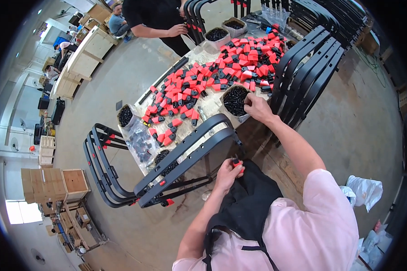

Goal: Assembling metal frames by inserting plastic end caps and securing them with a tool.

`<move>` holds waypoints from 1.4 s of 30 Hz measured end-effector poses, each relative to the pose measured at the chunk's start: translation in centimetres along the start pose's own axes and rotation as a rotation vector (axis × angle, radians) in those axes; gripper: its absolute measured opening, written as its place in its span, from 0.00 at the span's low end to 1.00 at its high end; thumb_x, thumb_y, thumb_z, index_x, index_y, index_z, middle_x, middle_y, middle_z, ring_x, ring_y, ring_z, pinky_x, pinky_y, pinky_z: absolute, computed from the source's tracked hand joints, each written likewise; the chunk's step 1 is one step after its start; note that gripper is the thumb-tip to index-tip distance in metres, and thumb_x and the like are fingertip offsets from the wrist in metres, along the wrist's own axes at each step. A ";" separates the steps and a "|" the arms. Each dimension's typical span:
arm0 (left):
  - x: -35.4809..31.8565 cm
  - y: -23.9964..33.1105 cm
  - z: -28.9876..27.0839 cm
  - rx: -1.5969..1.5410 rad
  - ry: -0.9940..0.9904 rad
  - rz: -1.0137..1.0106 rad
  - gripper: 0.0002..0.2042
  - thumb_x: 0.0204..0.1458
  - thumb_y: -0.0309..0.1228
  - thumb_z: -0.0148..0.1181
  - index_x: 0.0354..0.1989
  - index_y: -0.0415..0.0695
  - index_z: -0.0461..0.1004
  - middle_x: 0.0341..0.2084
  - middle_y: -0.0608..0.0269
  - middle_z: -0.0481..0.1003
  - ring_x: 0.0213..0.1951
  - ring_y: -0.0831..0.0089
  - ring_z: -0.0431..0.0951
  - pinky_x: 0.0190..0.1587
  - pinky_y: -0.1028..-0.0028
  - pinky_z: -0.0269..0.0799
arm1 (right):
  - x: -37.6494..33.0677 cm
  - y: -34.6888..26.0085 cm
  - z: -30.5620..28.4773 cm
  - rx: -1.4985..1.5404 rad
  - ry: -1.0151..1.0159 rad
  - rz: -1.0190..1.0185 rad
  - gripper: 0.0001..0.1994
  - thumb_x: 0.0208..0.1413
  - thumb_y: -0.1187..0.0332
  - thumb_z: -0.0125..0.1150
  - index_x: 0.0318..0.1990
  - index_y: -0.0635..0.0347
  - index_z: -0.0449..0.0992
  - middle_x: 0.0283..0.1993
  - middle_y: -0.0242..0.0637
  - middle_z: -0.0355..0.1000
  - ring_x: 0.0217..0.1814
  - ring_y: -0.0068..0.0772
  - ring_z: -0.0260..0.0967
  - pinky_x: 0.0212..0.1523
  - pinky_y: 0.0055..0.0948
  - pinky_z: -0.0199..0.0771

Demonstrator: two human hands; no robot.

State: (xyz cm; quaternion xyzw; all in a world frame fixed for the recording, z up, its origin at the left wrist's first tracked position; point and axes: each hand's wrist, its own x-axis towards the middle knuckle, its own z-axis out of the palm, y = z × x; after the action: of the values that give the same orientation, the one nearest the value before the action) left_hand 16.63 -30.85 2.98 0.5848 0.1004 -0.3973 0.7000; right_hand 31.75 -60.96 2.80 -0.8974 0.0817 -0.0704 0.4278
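Close to my black apron, my left hand (227, 175) is closed round a small red-and-black plastic piece (237, 164). My right hand (257, 107) reaches to the near right of the table, its fingers drawn together at the rim of an open box of small black parts (235, 100). Whatever those fingertips pinch, if anything, is too small to make out. Beyond the box spreads a large heap of red-and-black plastic pieces (244, 58). Between my left hand and the table stands a curved black tubular frame (190, 151), leaning against the near edge.
More black frames (307, 72) stand at the table's right, others (105, 165) at its left. Further boxes of small black parts (216, 35) sit along the edges. A clear plastic bag (142, 141) lies on the left end. Across the table stands a person in black (156, 20).
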 end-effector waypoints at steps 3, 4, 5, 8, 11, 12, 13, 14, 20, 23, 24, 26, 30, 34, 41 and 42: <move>2.5 -0.4 2.3 -0.031 -0.039 0.000 0.20 0.69 0.28 0.66 0.65 0.37 0.67 0.58 0.53 0.79 0.54 0.66 0.85 0.53 0.70 0.85 | -3.6 -1.3 -0.8 0.341 -0.092 0.148 0.13 0.60 0.66 0.65 0.47 0.65 0.82 0.36 0.42 0.83 0.38 0.37 0.82 0.44 0.38 0.82; 3.2 -0.4 2.8 -0.037 -0.032 0.005 0.20 0.69 0.28 0.66 0.64 0.38 0.68 0.58 0.53 0.79 0.53 0.66 0.85 0.53 0.70 0.85 | -5.0 -2.3 -1.4 0.410 -0.152 0.206 0.14 0.62 0.65 0.65 0.49 0.66 0.83 0.37 0.36 0.82 0.36 0.26 0.80 0.42 0.31 0.81; 3.7 -0.6 3.8 -0.039 -0.045 0.006 0.19 0.69 0.28 0.66 0.64 0.38 0.68 0.57 0.54 0.79 0.52 0.66 0.85 0.53 0.70 0.85 | -6.5 -2.2 -1.7 0.407 -0.140 0.220 0.14 0.62 0.65 0.65 0.49 0.66 0.83 0.37 0.36 0.82 0.36 0.26 0.80 0.42 0.31 0.81; 4.7 -1.1 4.6 -0.091 -0.018 0.050 0.18 0.70 0.27 0.64 0.64 0.40 0.68 0.57 0.55 0.79 0.54 0.65 0.84 0.55 0.68 0.85 | -9.2 -1.7 -1.9 0.548 -0.194 0.324 0.13 0.64 0.67 0.65 0.50 0.66 0.83 0.38 0.33 0.81 0.35 0.23 0.79 0.40 0.28 0.80; 5.3 -1.1 4.5 -0.138 0.008 0.073 0.18 0.71 0.27 0.62 0.65 0.41 0.66 0.58 0.55 0.78 0.57 0.65 0.83 0.58 0.66 0.84 | -10.9 -1.6 -2.1 0.600 -0.217 0.403 0.13 0.66 0.67 0.65 0.52 0.65 0.84 0.38 0.31 0.81 0.36 0.22 0.78 0.40 0.27 0.79; 5.5 -1.0 4.3 -0.155 0.008 0.080 0.18 0.72 0.27 0.62 0.65 0.41 0.66 0.58 0.55 0.78 0.57 0.64 0.83 0.58 0.66 0.84 | -11.2 -1.6 -2.1 0.604 -0.211 0.410 0.13 0.66 0.67 0.65 0.52 0.65 0.84 0.38 0.31 0.81 0.36 0.22 0.78 0.40 0.27 0.79; 5.7 -1.0 4.2 -0.172 0.009 0.087 0.18 0.72 0.27 0.62 0.66 0.41 0.66 0.59 0.55 0.78 0.57 0.64 0.83 0.58 0.66 0.84 | -11.5 -1.6 -2.0 0.640 -0.223 0.430 0.13 0.66 0.67 0.66 0.52 0.65 0.84 0.38 0.31 0.81 0.36 0.22 0.79 0.40 0.27 0.79; 5.9 -0.9 4.1 -0.151 0.004 0.088 0.18 0.72 0.27 0.61 0.67 0.41 0.66 0.59 0.55 0.77 0.57 0.64 0.83 0.58 0.65 0.84 | -11.7 -1.5 -1.9 0.677 -0.235 0.452 0.13 0.66 0.67 0.67 0.52 0.65 0.85 0.38 0.31 0.81 0.36 0.22 0.79 0.40 0.27 0.79; 6.0 -1.0 4.1 -0.092 0.014 0.098 0.20 0.72 0.26 0.60 0.69 0.43 0.65 0.59 0.58 0.77 0.57 0.65 0.83 0.58 0.66 0.83 | -12.5 -2.4 -0.7 0.672 -0.261 0.434 0.12 0.65 0.69 0.66 0.51 0.67 0.85 0.39 0.35 0.83 0.36 0.23 0.80 0.41 0.28 0.81; 6.2 -1.0 4.2 -0.088 0.000 0.113 0.20 0.72 0.26 0.60 0.69 0.43 0.66 0.59 0.59 0.77 0.57 0.65 0.83 0.58 0.67 0.83 | -12.7 -2.6 0.0 0.711 -0.283 0.428 0.12 0.64 0.71 0.65 0.49 0.69 0.84 0.38 0.36 0.83 0.35 0.24 0.80 0.41 0.29 0.81; 6.2 -0.9 4.1 -0.090 0.001 0.113 0.20 0.72 0.26 0.60 0.69 0.43 0.66 0.59 0.59 0.77 0.57 0.65 0.83 0.58 0.67 0.83 | -12.8 -2.6 0.1 0.704 -0.284 0.432 0.11 0.64 0.71 0.65 0.49 0.70 0.84 0.38 0.36 0.82 0.35 0.24 0.79 0.41 0.29 0.81; 6.3 -0.8 4.0 -0.097 -0.004 0.094 0.19 0.72 0.25 0.60 0.68 0.43 0.66 0.58 0.59 0.77 0.56 0.66 0.83 0.57 0.67 0.83 | -12.9 -2.5 0.3 0.696 -0.286 0.435 0.11 0.64 0.71 0.65 0.48 0.70 0.84 0.38 0.36 0.82 0.35 0.24 0.79 0.41 0.29 0.81; 6.3 -0.7 4.1 -0.089 -0.004 0.107 0.19 0.72 0.25 0.60 0.68 0.43 0.66 0.57 0.59 0.78 0.55 0.66 0.83 0.57 0.67 0.83 | -12.8 -2.0 0.7 0.675 -0.279 0.413 0.10 0.64 0.70 0.67 0.49 0.66 0.84 0.37 0.33 0.81 0.35 0.21 0.78 0.38 0.27 0.78; 6.4 -0.8 4.1 -0.096 0.000 0.115 0.19 0.72 0.25 0.60 0.68 0.42 0.66 0.56 0.59 0.78 0.54 0.67 0.83 0.57 0.67 0.84 | -12.6 -1.5 0.9 0.654 -0.329 0.419 0.10 0.65 0.69 0.69 0.51 0.62 0.85 0.37 0.30 0.81 0.36 0.18 0.76 0.36 0.24 0.75; 6.5 -0.5 4.5 -0.090 0.040 0.135 0.17 0.71 0.25 0.60 0.65 0.41 0.68 0.52 0.61 0.79 0.49 0.73 0.83 0.51 0.71 0.83 | -12.4 -1.5 1.9 0.697 -0.289 0.446 0.10 0.65 0.69 0.69 0.50 0.62 0.85 0.38 0.29 0.81 0.36 0.18 0.76 0.37 0.24 0.74; 6.6 -0.5 4.4 -0.095 0.045 0.137 0.17 0.71 0.25 0.60 0.65 0.41 0.68 0.52 0.61 0.79 0.49 0.73 0.83 0.51 0.71 0.83 | -12.4 -1.5 2.0 0.732 -0.265 0.442 0.10 0.64 0.69 0.70 0.49 0.63 0.86 0.37 0.30 0.81 0.35 0.20 0.76 0.37 0.26 0.76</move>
State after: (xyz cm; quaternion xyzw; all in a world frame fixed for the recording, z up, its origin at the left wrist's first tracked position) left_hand 19.23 -37.71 -0.12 0.5652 0.0949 -0.3300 0.7501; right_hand 20.16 -55.95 2.07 -0.6492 0.1855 0.1141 0.7288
